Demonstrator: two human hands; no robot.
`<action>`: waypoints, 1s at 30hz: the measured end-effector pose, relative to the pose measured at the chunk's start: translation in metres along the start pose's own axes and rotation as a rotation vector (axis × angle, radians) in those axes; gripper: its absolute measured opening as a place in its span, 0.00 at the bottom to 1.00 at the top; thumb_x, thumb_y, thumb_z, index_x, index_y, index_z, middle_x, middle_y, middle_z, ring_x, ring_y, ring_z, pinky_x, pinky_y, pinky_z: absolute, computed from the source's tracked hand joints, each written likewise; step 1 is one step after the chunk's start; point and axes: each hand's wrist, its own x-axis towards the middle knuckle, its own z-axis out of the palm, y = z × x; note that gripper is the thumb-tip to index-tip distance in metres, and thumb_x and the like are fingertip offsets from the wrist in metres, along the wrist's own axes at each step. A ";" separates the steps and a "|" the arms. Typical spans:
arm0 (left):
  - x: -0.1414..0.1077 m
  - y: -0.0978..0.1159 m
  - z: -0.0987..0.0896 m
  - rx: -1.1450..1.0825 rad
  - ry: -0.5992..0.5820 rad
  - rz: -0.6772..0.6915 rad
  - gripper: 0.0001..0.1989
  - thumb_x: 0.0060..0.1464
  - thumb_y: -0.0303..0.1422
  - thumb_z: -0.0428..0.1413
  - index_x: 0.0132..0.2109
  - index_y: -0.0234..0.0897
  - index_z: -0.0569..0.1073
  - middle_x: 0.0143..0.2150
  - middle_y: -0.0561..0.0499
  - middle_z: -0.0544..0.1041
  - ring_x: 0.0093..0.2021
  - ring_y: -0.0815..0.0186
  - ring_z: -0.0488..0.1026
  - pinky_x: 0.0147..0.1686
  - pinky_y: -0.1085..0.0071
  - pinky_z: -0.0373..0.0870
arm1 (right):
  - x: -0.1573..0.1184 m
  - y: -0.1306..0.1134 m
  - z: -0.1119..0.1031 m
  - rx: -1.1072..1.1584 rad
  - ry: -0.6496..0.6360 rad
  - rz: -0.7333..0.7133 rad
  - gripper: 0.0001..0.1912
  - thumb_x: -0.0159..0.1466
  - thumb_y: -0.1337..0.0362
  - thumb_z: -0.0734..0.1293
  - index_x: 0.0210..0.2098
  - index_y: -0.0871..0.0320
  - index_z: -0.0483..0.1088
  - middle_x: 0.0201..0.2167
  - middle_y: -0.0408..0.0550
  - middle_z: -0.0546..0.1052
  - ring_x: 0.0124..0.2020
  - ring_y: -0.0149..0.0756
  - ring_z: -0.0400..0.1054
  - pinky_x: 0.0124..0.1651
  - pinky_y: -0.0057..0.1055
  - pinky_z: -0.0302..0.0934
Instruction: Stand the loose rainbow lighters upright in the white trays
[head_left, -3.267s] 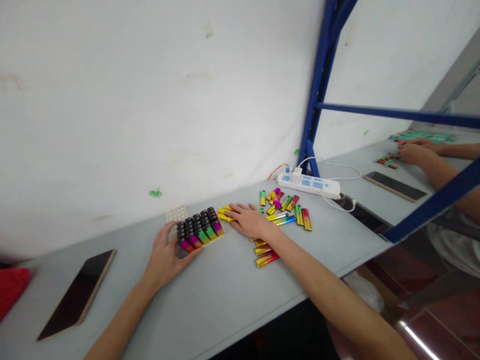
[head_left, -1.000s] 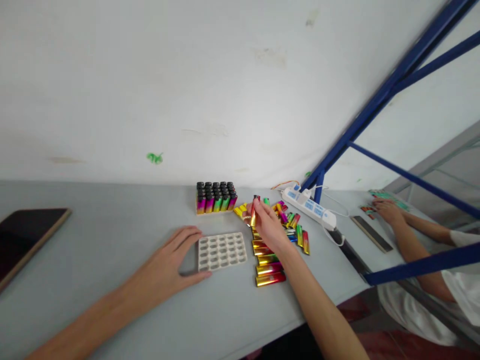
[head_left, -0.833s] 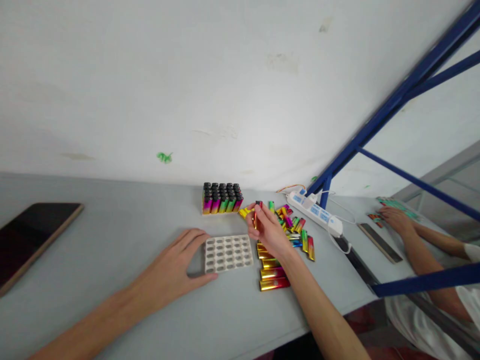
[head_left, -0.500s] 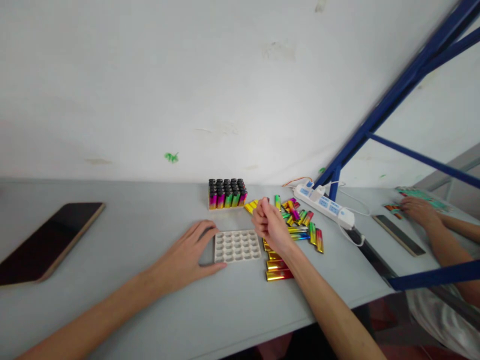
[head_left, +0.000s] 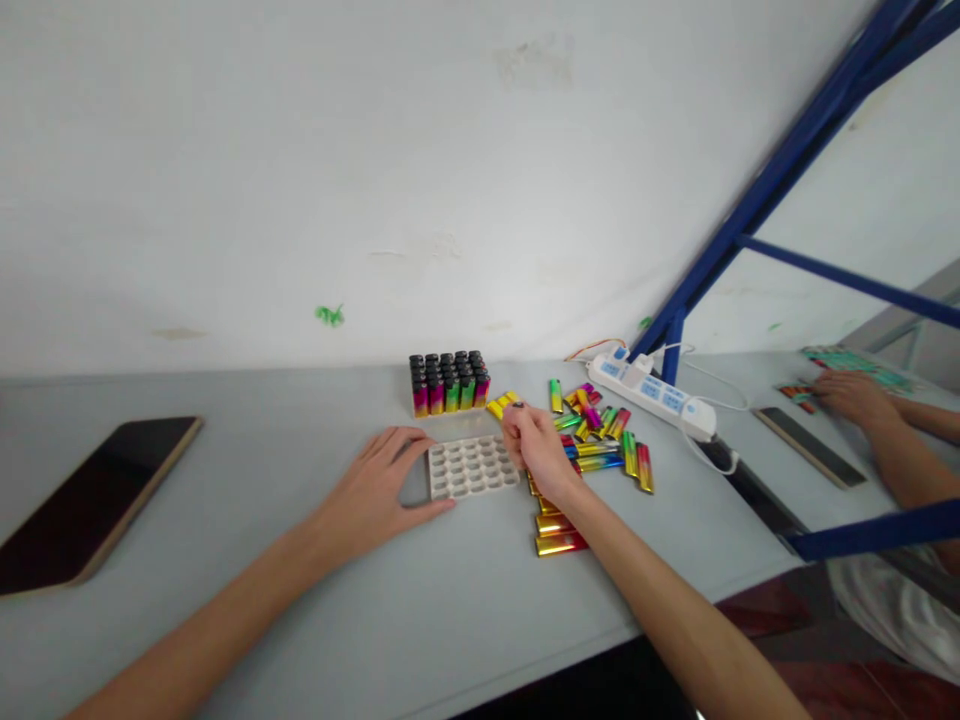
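My left hand (head_left: pixel 382 487) rests on the table with thumb and fingers apart, touching the left edge of a white tray (head_left: pixel 472 466) with rows of hollows. Over the tray's right edge is my right hand (head_left: pixel 534 445), its fingers closed on what looks like a lighter, of which only a dark tip shows. Beyond the tray stands a block of upright lighters (head_left: pixel 450 390) with black tops. Loose shiny lighters (head_left: pixel 598 462) in several colours lie in a pile to the right of my right hand, and gold and red ones (head_left: pixel 559 544) lie below it.
At the left lies a dark flat panel (head_left: pixel 97 500). A white power strip (head_left: pixel 651 395) with cables is at the back right, beside a blue metal frame (head_left: pixel 720 262). Past the frame, another person's hands (head_left: pixel 855 400) are over small items near a dark strip (head_left: pixel 810 447).
The view has shifted slightly. My right hand has tilted a little, and a dark tip now shows at its fingers. My left hand still touches the tray.
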 end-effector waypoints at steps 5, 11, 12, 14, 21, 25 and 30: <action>-0.002 -0.001 -0.005 0.004 -0.028 0.004 0.35 0.72 0.63 0.75 0.72 0.46 0.87 0.68 0.41 0.89 0.67 0.40 0.86 0.77 0.43 0.82 | 0.001 0.000 0.000 -0.078 -0.052 -0.101 0.38 0.74 0.21 0.75 0.37 0.46 0.65 0.28 0.34 0.63 0.26 0.33 0.56 0.26 0.29 0.53; -0.005 0.001 -0.011 -0.072 -0.093 0.001 0.39 0.62 0.62 0.83 0.69 0.47 0.88 0.70 0.41 0.88 0.70 0.38 0.85 0.79 0.42 0.83 | -0.015 -0.007 -0.001 -0.494 -0.171 -0.426 0.28 0.89 0.34 0.65 0.45 0.48 0.73 0.48 0.53 0.82 0.51 0.49 0.80 0.55 0.44 0.80; -0.005 0.003 -0.012 -0.091 -0.102 -0.004 0.39 0.61 0.62 0.83 0.70 0.46 0.88 0.71 0.41 0.88 0.71 0.38 0.85 0.79 0.42 0.83 | -0.017 -0.007 -0.001 -0.582 -0.177 -0.476 0.28 0.90 0.36 0.64 0.43 0.48 0.73 0.48 0.54 0.83 0.52 0.50 0.80 0.59 0.46 0.79; -0.006 0.005 -0.015 -0.137 -0.116 -0.015 0.39 0.62 0.60 0.83 0.71 0.46 0.88 0.72 0.40 0.87 0.72 0.38 0.85 0.81 0.42 0.82 | -0.020 -0.008 -0.001 -0.706 -0.207 -0.494 0.29 0.91 0.37 0.64 0.39 0.48 0.70 0.42 0.52 0.82 0.47 0.49 0.78 0.57 0.44 0.76; -0.008 0.009 -0.014 -0.236 -0.109 -0.033 0.38 0.63 0.58 0.83 0.73 0.48 0.90 0.72 0.41 0.88 0.74 0.37 0.86 0.81 0.39 0.83 | -0.025 -0.004 0.002 -0.722 -0.286 -0.456 0.23 0.93 0.43 0.67 0.54 0.50 0.85 0.49 0.53 0.91 0.49 0.49 0.86 0.56 0.40 0.79; -0.006 0.016 -0.014 -0.247 -0.094 -0.025 0.35 0.64 0.55 0.82 0.70 0.46 0.90 0.70 0.41 0.89 0.71 0.40 0.87 0.81 0.41 0.83 | -0.027 0.003 0.005 -0.796 -0.362 -0.432 0.16 0.93 0.48 0.70 0.59 0.51 0.85 0.52 0.54 0.93 0.52 0.49 0.89 0.61 0.41 0.81; -0.003 0.017 -0.015 -0.241 -0.095 -0.030 0.32 0.63 0.55 0.80 0.67 0.47 0.90 0.69 0.42 0.90 0.70 0.39 0.88 0.81 0.41 0.83 | -0.024 0.007 0.019 -0.977 -0.369 -0.481 0.14 0.94 0.53 0.70 0.58 0.54 0.84 0.53 0.57 0.91 0.54 0.50 0.88 0.61 0.41 0.81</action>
